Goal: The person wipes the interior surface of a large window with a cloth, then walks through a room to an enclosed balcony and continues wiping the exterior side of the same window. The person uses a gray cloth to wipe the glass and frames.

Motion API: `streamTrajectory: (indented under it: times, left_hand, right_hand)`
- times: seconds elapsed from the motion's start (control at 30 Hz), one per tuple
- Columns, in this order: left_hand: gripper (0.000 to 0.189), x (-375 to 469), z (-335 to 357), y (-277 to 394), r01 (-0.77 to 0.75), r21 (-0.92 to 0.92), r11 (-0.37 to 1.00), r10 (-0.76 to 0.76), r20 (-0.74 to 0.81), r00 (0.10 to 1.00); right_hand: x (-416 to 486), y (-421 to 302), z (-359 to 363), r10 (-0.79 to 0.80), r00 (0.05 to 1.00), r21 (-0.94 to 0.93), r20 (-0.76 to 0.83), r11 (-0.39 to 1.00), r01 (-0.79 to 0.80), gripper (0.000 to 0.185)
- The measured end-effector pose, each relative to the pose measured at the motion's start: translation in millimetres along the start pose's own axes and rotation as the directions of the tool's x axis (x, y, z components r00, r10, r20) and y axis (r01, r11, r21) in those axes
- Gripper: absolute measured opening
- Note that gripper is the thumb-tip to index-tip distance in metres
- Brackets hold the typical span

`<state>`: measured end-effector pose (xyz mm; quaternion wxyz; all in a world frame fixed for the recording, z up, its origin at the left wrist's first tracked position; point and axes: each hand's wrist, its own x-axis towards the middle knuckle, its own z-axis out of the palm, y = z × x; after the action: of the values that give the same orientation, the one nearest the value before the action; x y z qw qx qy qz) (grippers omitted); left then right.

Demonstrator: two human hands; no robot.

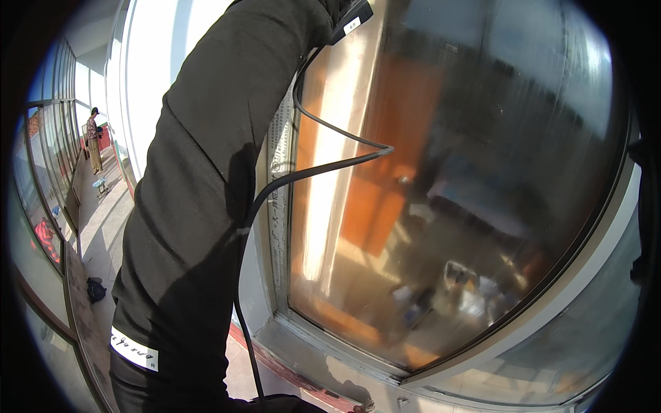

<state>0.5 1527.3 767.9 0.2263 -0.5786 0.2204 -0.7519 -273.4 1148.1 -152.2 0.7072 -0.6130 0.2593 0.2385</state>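
Note:
A raised arm in a black sleeve [191,196], apparently my left, crosses the view from lower left to top. Its hand is beyond the upper edge; a dark device [352,21] with a white label sits near the wrist end. From there a black cable [330,168] loops out before the window pane [465,170] and runs down along the sleeve. At the bottom edge, a second black sleeve [284,404] leads to a sliver of my right hand [357,409]. Its fingertips are beside a small pale crumpled piece [368,406] at the sill [330,369]; the grip is cut off.
The window frame [281,206] carries printed film. Behind the streaked, reflective glass shows an orange door [382,170]. Down the sunlit corridor at left stand a person [94,139] and a small stool [100,186]. A dark bag [96,290] lies nearer, beside the glazed wall [49,170].

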Motion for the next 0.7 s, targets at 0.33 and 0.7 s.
streamTrajectory:
  times: [0.33, 0.7]
  left_hand:
    - [0.021, -139.6, -57.4, 99.5, 0.182, -0.224, 0.957, -0.182, 0.019, 0.983]
    - [0.037, -307.2, -107.9, 246.5, 0.552, -0.395, 0.734, -0.56, 0.108, 0.821]
  right_hand:
    - [-56.3, -55.2, 27.0, 0.08, 0.993, 0.178, 0.09, 0.98, -0.095, 0.028]
    - [-51.9, -55.2, 26.3, 0.07, 0.989, 0.12, 0.13, 0.989, -0.086, 0.027]
